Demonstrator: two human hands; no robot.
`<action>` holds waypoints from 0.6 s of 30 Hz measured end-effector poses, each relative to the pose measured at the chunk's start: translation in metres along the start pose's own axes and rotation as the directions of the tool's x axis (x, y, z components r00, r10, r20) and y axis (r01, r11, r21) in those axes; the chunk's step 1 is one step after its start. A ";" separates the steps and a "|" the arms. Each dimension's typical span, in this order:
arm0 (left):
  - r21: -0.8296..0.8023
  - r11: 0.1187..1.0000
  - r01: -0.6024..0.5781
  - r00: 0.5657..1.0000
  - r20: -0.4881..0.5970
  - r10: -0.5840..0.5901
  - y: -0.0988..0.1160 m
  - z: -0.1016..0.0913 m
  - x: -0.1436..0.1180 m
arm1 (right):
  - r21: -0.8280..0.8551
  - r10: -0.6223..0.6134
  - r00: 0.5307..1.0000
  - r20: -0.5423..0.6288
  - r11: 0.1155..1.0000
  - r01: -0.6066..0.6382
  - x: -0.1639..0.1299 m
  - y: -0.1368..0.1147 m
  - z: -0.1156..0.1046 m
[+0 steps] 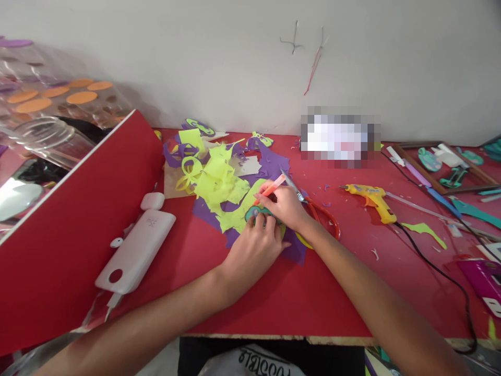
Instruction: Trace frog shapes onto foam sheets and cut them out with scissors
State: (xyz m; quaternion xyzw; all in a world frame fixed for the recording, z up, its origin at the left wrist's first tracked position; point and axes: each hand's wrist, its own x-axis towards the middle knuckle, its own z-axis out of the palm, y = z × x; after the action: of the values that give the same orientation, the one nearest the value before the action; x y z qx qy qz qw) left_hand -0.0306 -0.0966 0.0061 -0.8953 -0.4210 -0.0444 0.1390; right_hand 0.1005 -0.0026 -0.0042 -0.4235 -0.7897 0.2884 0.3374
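left hand (253, 249) pressing flat, fingers spread, on the teal cutout (256, 213) | right hand (285, 207) gripping an orange pen (270, 189), shaft slanting up-right from the cutout | red scissors (319, 211) lying just right of the cutout, nearer the right hand

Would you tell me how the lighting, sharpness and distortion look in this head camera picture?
Head view: even, soft light with faint shadows under the left hand and right hand; wide-angle bending at the red table edges; a pixelated patch by the wall; clear plastic at left shows glare.
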 end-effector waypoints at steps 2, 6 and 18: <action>0.000 1.000 -0.004 1.000 0.009 0.004 0.000 0.000 -0.001 | 0.017 -0.007 1.000 0.005 1.000 0.006 0.000 0.000 0.000; 0.021 1.000 -0.011 1.000 -0.001 0.011 0.000 0.001 -0.002 | 0.069 -0.049 0.993 0.106 0.997 0.041 0.000 0.000 -0.001; 0.048 0.999 -0.009 0.999 -0.038 0.010 0.001 0.004 -0.001 | 0.064 -0.028 0.991 0.128 0.998 0.020 0.001 0.000 0.000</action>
State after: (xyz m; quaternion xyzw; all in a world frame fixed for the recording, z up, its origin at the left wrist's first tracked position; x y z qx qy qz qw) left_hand -0.0309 -0.0971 0.0016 -0.8927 -0.4149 -0.0509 0.1685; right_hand 0.1003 -0.0016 -0.0038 -0.3837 -0.8055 0.3357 0.3020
